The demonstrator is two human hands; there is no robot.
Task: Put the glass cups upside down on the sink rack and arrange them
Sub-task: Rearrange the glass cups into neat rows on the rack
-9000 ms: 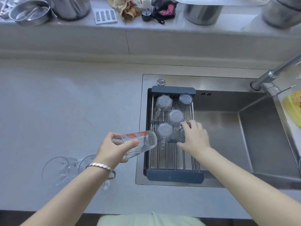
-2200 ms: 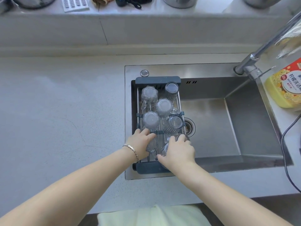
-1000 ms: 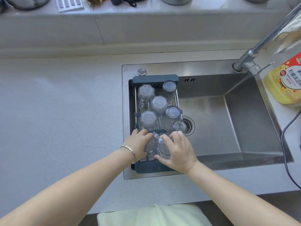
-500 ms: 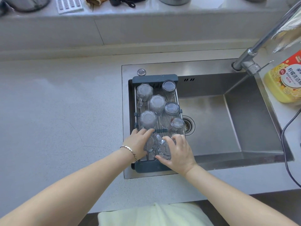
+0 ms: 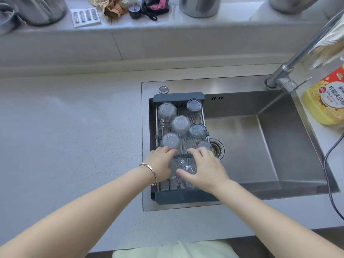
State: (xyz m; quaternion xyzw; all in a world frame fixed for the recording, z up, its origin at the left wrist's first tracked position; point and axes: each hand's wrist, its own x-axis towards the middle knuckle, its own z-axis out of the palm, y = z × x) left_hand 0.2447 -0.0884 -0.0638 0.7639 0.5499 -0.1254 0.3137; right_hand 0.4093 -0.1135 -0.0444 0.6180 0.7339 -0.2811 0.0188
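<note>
A dark-framed rack [image 5: 178, 197] with metal bars spans the left end of the steel sink [image 5: 240, 146]. Several clear glass cups stand upside down on it, among them a mug [image 5: 166, 113] at the far left, a ribbed tumbler [image 5: 193, 110] at the far right, and a small glass [image 5: 204, 146] at the rack's right edge. Two stemmed glasses [image 5: 183, 169] stand upside down at the near end. My left hand [image 5: 161, 163] cups the left one and my right hand [image 5: 205, 169] cups the right one.
A faucet [image 5: 290, 71] reaches over the sink's right back corner, with a yellow detergent bottle [image 5: 323, 101] beside it. The ledge behind holds metal pots [image 5: 200, 5], cloths and a white grater [image 5: 86, 16]. A black cable [image 5: 329, 164] hangs at the right. Grey counter [image 5: 65, 136] lies to the left.
Both hands stay on the two near glasses; my right hand has slid slightly forward and right over its glass. The view has tilted up a little.
</note>
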